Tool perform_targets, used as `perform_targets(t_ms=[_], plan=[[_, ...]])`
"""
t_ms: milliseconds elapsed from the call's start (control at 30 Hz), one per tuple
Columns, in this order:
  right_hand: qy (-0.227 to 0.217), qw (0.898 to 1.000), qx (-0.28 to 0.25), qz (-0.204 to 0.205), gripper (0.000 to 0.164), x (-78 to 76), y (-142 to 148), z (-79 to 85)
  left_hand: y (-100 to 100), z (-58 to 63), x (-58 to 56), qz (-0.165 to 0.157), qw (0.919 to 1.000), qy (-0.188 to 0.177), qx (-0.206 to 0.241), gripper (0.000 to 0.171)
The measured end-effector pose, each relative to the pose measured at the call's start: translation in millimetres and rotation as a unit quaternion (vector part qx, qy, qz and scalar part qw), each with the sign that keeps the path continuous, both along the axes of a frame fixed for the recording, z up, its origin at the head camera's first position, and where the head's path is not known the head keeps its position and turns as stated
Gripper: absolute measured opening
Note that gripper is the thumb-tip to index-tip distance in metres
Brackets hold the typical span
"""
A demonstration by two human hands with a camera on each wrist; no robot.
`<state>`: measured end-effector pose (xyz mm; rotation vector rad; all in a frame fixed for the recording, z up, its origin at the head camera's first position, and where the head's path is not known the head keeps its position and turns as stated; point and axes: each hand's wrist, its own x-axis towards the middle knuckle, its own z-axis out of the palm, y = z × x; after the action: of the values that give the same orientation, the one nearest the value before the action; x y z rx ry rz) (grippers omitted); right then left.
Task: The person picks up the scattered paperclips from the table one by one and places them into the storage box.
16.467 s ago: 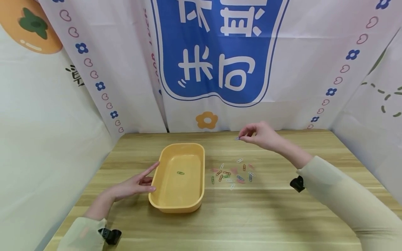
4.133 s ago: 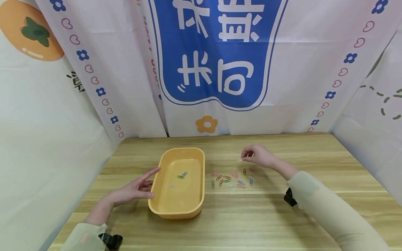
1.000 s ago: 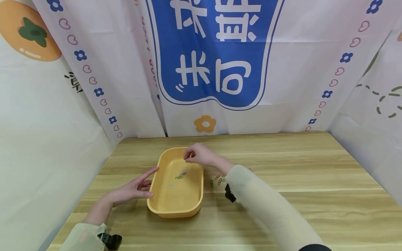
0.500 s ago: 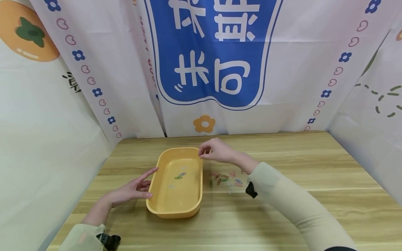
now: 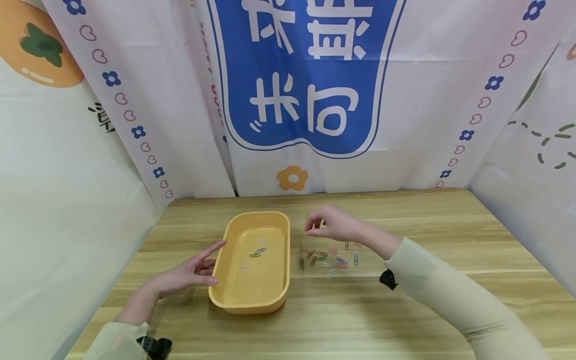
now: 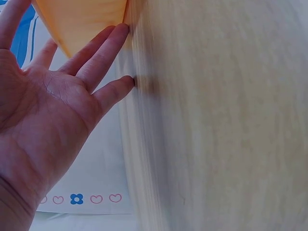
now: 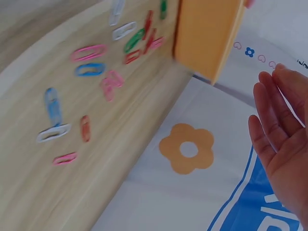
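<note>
A yellow plastic tray (image 5: pixel 252 290) stands left of centre on the table. Inside lie a blue paper clip (image 5: pixel 260 250), a green paper clip (image 5: pixel 255 256) and two white ones. My left hand (image 5: pixel 185 274) rests against the tray's left side with thumb and fingers spread; the left wrist view has its fingers extended at the tray wall (image 6: pixel 89 21). Between the tray and the loose clips, my right hand (image 5: pixel 335 224) hovers above the table, fingers loosely bent. Nothing shows between its fingers (image 7: pixel 272 113) in the right wrist view.
Loose paper clips in several colours are scattered right of the tray, among them a green one (image 5: pixel 302 264), a blue one (image 5: pixel 342 260) and a white one (image 5: pixel 330 273). A printed white curtain (image 5: pixel 405 125) hangs along the table's back edge.
Over the longer span, blue and white paper clips have joined the green one in the tray. In the last second my right hand has moved right from over the tray; the left stays put.
</note>
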<state>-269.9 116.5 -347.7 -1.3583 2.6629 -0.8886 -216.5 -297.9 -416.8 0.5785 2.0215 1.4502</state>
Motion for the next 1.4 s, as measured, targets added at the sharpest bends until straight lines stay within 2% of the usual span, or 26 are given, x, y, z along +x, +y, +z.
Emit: perform_targets(t_ms=[333,567,833,1000,1133,1400], plan=[[-0.036,0.999,0.003,-0.037,0.004,10.2,26,-14.8,-1,-0.3,1.1,0.001,1.0000,-0.006,0.004,0.088],[-0.068,0.997,0.005,-0.035,0.004,9.0,35,-36.9,-2,0.1,1.3,0.002,1.0000,-0.006,0.003,0.088],[-0.034,0.998,0.033,-0.030,0.005,1.0,34,-64.3,-2,-0.3,1.4,0.000,1.0000,-0.005,0.005,0.089],[-0.051,0.996,0.047,-0.053,0.003,-2.9,32,-75.4,-2,-0.6,1.4,-0.001,1.0000,-0.004,0.006,0.089],[-0.064,0.994,0.058,-0.063,0.004,-6.7,31,-82.2,-1,-0.5,1.3,0.000,1.0000,-0.004,0.006,0.089],[-0.050,0.994,0.084,-0.056,0.008,-13.6,28,-85.7,0,0.1,1.3,0.001,1.0000,-0.004,0.006,0.090]])
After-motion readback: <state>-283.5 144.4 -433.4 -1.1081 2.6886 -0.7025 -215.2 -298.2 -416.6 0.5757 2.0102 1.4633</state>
